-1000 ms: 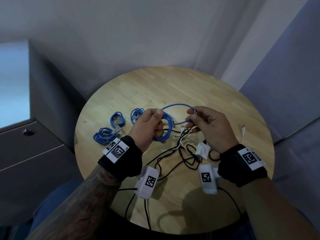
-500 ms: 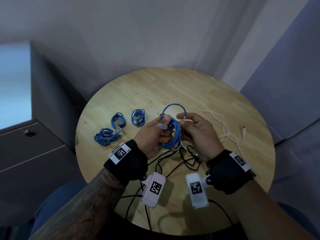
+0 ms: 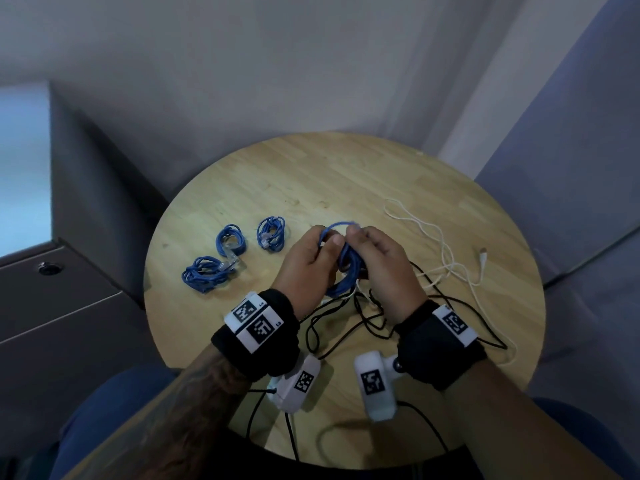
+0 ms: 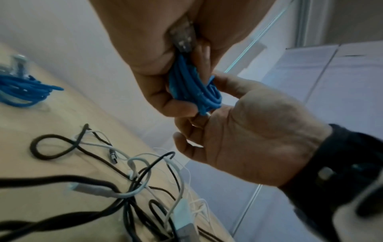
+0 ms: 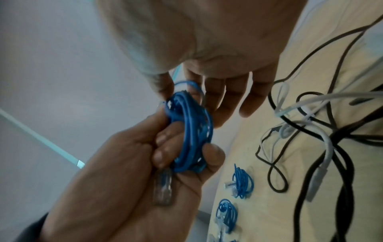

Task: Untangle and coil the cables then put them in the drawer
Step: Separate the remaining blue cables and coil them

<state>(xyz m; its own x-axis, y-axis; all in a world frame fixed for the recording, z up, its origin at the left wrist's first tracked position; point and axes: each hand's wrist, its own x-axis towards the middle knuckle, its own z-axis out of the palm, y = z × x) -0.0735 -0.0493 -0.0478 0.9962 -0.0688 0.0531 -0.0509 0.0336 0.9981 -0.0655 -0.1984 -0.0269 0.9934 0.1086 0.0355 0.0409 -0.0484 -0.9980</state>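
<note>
Above the middle of the round wooden table point(image 3: 346, 168), my left hand point(image 3: 311, 258) grips a coiled blue network cable point(image 3: 346, 261) with its fingers curled round the bundle point(image 4: 192, 85). The cable's clear plug point(image 5: 163, 188) lies against the left palm. My right hand point(image 3: 377, 268) is pressed up to the coil, and its thumb and forefinger pinch the last small loop point(image 5: 186, 84) at the coil's top. Three other coiled blue cables point(image 3: 204, 273) point(image 3: 230, 239) point(image 3: 271, 233) lie on the table's left side.
A tangle of black cables point(image 3: 363, 317) and white cables point(image 4: 136, 163) lies under and in front of my hands. A loose white cable point(image 3: 433, 233) trails to the right. A grey drawer cabinet point(image 3: 69, 306) with a lock point(image 3: 50, 268) stands to the left of the table.
The right hand has moved left against the coil. The big free loop of blue cable has shrunk to a small one. Both hands have moved slightly away from me.
</note>
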